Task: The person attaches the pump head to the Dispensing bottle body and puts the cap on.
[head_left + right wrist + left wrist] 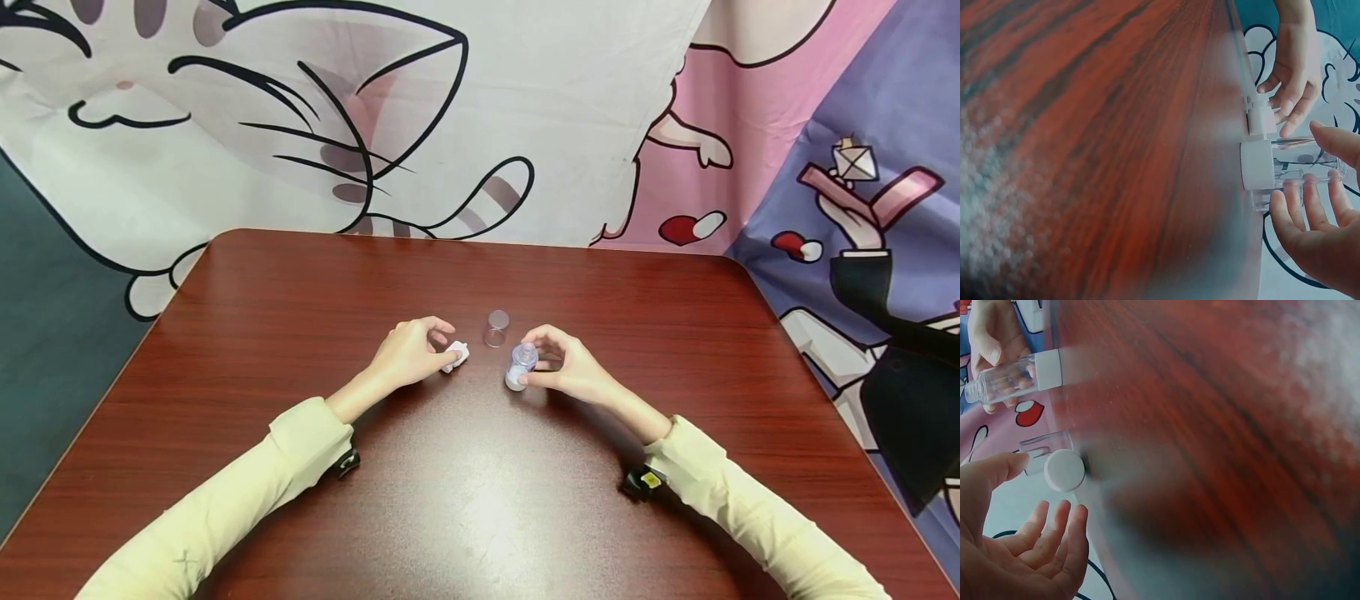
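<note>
A clear bottle (pixel 522 358) with a white base stands upright on the table, its narrow neck uncapped. My right hand (pixel 566 367) is around its side, thumb and loosely bent fingers spread; in the right wrist view the thumb (pixel 1335 142) shows a small gap from the bottle wall. Left of the bottle, a small white cap-like piece (pixel 455 357) lies on the table. My left hand (pixel 411 352) is beside it, thumb tip close to the piece and the other fingers (pixel 1060 540) spread apart. Between the hands, farther back, stands a clear cover (pixel 496 328).
The reddish-brown wooden table (pixel 480 467) reaches back to a cartoon-printed cloth (pixel 570 108). On each forearm is a pale sleeve (pixel 232 492), with a dark wrist device (pixel 643 482) below the right cuff.
</note>
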Demonstrator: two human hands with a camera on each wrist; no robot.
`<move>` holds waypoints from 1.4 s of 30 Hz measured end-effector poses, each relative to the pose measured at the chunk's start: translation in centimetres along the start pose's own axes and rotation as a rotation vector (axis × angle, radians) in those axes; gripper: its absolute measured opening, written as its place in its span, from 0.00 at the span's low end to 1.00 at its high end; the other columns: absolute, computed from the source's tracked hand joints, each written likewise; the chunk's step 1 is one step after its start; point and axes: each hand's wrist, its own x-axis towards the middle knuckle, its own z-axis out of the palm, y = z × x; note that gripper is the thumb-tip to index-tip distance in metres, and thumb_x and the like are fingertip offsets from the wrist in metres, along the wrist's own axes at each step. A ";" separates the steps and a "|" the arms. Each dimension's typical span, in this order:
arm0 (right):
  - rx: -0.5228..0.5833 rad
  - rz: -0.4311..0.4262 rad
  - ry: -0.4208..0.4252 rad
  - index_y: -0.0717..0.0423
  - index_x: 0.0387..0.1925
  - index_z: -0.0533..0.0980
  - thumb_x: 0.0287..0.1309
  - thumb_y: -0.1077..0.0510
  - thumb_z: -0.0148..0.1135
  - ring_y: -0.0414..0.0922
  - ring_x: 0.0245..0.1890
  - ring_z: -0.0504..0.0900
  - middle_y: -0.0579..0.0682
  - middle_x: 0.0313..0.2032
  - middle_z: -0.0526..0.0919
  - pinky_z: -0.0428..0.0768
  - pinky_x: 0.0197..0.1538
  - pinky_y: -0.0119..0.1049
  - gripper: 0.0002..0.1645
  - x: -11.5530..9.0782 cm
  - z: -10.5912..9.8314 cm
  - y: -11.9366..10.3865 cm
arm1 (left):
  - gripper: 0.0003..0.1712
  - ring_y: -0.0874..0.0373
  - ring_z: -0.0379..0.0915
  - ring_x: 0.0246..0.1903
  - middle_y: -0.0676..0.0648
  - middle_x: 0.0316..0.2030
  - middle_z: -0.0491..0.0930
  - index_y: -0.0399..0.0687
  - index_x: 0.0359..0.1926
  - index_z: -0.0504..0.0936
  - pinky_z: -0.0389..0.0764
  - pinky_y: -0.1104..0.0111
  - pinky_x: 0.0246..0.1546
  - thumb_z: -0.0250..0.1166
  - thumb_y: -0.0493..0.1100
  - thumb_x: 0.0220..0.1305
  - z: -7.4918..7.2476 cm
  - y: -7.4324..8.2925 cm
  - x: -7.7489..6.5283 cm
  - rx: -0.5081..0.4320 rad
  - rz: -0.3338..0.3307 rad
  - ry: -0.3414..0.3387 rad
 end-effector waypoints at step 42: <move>-0.039 -0.025 -0.006 0.64 0.48 0.73 0.45 0.69 0.73 0.35 0.41 0.80 0.50 0.40 0.80 0.82 0.50 0.33 0.27 0.2 0.4 0.5 | 0.19 0.60 0.81 0.32 0.54 0.31 0.87 0.52 0.42 0.87 0.74 0.69 0.25 0.74 0.52 0.49 0.9 0.5 0.5 0.053 -0.087 -0.022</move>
